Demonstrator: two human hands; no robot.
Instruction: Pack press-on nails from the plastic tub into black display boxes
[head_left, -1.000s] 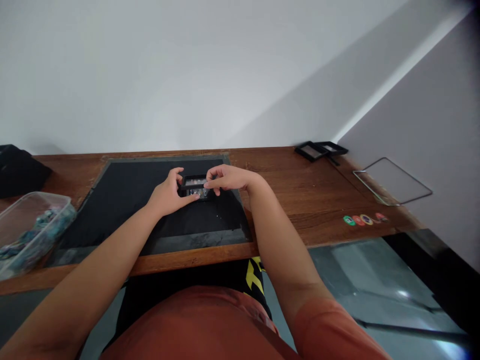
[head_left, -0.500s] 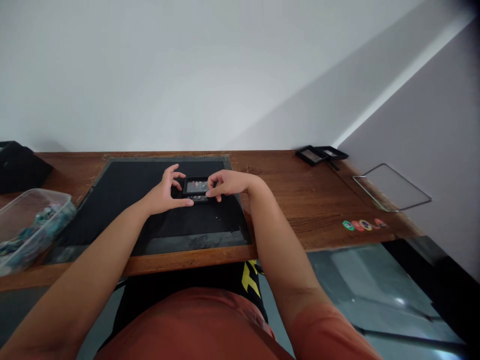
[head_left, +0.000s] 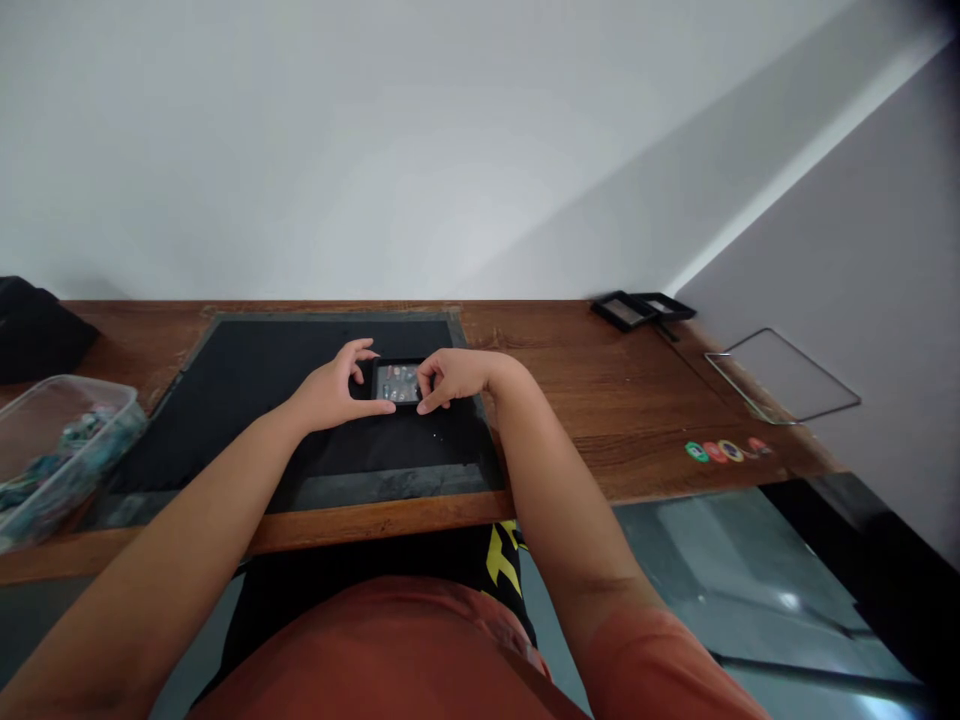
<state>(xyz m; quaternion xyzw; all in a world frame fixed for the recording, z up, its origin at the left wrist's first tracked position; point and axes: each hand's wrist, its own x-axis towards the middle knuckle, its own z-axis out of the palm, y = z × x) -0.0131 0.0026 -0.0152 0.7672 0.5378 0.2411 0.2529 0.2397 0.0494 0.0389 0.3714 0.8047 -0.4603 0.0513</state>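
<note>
A small black-framed case point(head_left: 399, 383) lies on the black mat point(head_left: 247, 400). Through its clear window show several small pale and coloured pieces, too small to name. My left hand point(head_left: 337, 388) spans its left end, thumb along the front edge and forefinger at the back left corner, the other fingers curled clear of it. At the right end, my right hand point(head_left: 452, 377) has thumb and bent fingers closed on the case's edge, hiding that side.
A clear plastic tub point(head_left: 71, 450) of small bluish bits stands at the left, a black bag-like object point(head_left: 41, 330) behind it. Two black frames point(head_left: 626, 310), several round stickers point(head_left: 726, 452) and a thin wire rectangle point(head_left: 784, 375) are on the right. The wooden table's front edge point(head_left: 382, 520) is close to my body.
The framed top has come down and toward me over the lower part, which showed in front of it before. Both hands have moved slightly toward me with it.
</note>
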